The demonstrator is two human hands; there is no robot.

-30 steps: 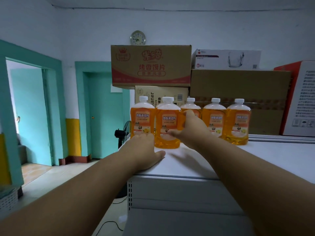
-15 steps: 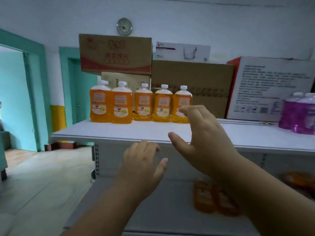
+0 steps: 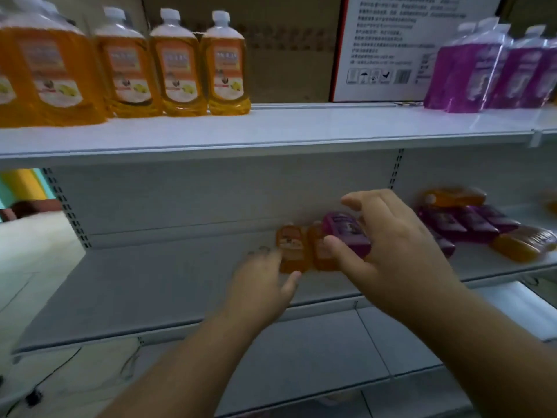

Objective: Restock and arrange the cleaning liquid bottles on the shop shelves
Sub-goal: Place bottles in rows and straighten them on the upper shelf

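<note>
Middle shelf (image 3: 150, 285) left — bare, passable

on the top shelf (image 3: 301, 128) we see orange bottles (image 3: 174, 61) standing upright toward its left end and purple bottles (image 3: 494, 64) at its right end, cartons behind. on the middle shelf (image 3: 150, 291) orange and purple bottles lie flat near its back edge, from the middle rightward.
</note>
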